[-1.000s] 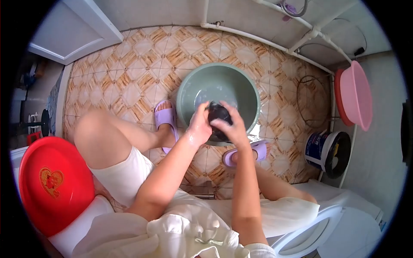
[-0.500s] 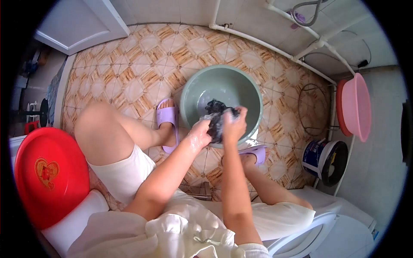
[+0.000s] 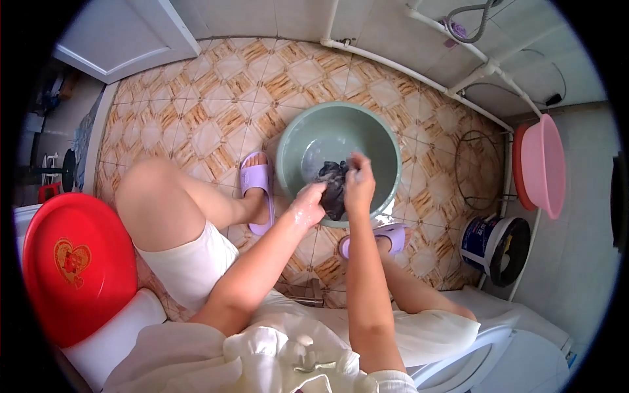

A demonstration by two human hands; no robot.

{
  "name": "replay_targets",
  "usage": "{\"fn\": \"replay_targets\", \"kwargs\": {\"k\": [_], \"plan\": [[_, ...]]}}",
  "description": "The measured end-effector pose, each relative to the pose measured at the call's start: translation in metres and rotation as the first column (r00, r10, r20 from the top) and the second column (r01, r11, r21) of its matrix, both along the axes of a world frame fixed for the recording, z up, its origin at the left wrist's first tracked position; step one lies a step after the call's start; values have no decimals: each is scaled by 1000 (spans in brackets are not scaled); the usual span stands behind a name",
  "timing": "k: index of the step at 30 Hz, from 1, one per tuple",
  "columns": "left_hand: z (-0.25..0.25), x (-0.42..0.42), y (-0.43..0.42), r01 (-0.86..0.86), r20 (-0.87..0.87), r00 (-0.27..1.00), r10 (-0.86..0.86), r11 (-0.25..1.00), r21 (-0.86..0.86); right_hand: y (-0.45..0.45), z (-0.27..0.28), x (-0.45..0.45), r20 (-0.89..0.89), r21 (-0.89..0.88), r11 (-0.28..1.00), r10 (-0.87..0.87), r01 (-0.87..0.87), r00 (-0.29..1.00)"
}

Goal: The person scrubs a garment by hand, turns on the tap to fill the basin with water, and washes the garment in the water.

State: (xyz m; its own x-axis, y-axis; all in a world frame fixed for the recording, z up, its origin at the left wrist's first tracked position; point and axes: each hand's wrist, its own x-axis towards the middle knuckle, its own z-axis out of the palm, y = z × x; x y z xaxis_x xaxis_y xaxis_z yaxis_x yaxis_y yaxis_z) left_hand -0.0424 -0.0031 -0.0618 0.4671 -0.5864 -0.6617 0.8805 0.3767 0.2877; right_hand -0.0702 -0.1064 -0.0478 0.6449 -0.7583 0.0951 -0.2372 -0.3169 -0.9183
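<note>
A wet black cloth (image 3: 333,191), bunched up, hangs between my hands over the near side of a grey-green basin (image 3: 288,131). My left hand (image 3: 309,203) grips its left side, with suds on the wrist. On the other side, my right hand (image 3: 359,185) is closed on the cloth, fingers curled and slightly blurred. What kind of garment the cloth is, I cannot tell. Some water or suds show on the basin's bottom.
To the left stands a red basin (image 3: 98,262) on a white support. Pink basin (image 3: 544,167) and a bucket (image 3: 495,249) are by the right wall. A toilet (image 3: 524,360) is at lower right. White pipes (image 3: 406,72) run along the wall.
The black cloth has shifted slightly and is now more compact, with less of it spread toward the basin's middle. My right hand has moved a little up and its fingers have turned.
</note>
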Motion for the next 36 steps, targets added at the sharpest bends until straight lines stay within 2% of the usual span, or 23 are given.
{"fn": "replay_targets", "kwargs": {"k": [2, 3, 4, 7, 8, 10, 12, 13, 14, 16, 19, 20, 22, 24, 25, 26, 29, 30, 32, 33, 34, 35, 36], "plan": [[-5, 7, 4, -72, -67, 995, 73, 997, 17, 15, 17, -15, 63, -148, 940, 318, -306, 946], [11, 15, 6, -19, -72, 997, 20, 1000, 5, 34, 23, -19, 54, -99, 949, 306, -299, 951], [23, 14, 19, 58, -71, 996, -62, 997, -51, 62, 49, -16, -161, -216, 962, 135, -168, 978], [24, -2, 3, -22, -102, 994, 27, 998, 52, 43, 41, -4, -418, -149, 988, -91, 31, 904], [24, -3, 3, -17, -98, 995, 22, 998, 53, 27, 26, -3, -421, -186, 979, -159, 86, 893], [27, -1, 0, -20, 65, 997, 28, 992, -127, -1, 4, -2, -311, -152, 967, -243, 205, 919], [39, 2, -3, -2, 122, 993, 10, 998, -64, -20, -6, -9, -104, 84, 982, -161, 170, 981], [44, 5, -4, 7, 175, 984, -7, 1000, 3, -24, -7, -15, 21, 255, 965, -62, 54, 998], [40, 10, -5, 1, 176, 984, -1, 1000, -2, -24, -9, -21, 22, 250, 967, -56, 49, 998], [36, 20, -5, -53, 59, 996, 70, 967, -249, -16, 3, -31, 57, 91, 925, 365, -369, 929], [58, 22, -6, -6, 38, 999, 18, 954, -299, 7, 19, -36, 117, 260, 913, 292, -313, 949], [62, 23, -7, 17, 31, 999, -8, 949, -314, 10, 19, -35, 116, 259, 915, 290, -311, 950], [41, 19, -11, -28, 24, 999, 37, 949, -315, 20, 20, -34, -239, -14, 984, 169, -178, 956], [27, 17, -13, -66, 133, 989, 72, 997, -48, 35, 19, -34, -156, -319, 925, 164, -207, 974], [32, 21, -7, -53, 103, 993, 55, 998, -24, 44, 31, -32, -149, -307, 929, 167, -206, 975], [25, 25, -4, -22, 174, 985, 14, 999, 43, 52, 45, -29, -143, -294, 934, 168, -204, 975], [32, 37, 7, -65, -34, 997, 66, 997, 36, 73, 54, -31, -62, -244, 944, 211, -220, 975], [24, 41, 8, -129, 8, 992, 129, 991, -45, 79, 62, -32, -45, -237, 943, 229, -233, 972], [-12, 39, 21, -140, -119, 987, 106, 934, -328, 87, 68, -25, -9, -262, 937, 238, -232, 971], [-1, 33, 24, -47, -93, 996, 11, 918, -394, 82, 58, -18, 28, -297, 941, 177, -161, 984], [-30, 30, 26, 77, -35, 994, -103, 890, -449, 75, 41, -10, 69, -331, 940, 115, -87, 991], [-9, 22, 12, -24, -38, 999, 19, 987, -157, 62, 24, -6, -14, -174, 985, -6, 3, 1000], [12, 15, -1, -137, -2, 990, 139, 979, 149, 47, 19, 0, -112, -75, 988, -141, 133, 984]]}}
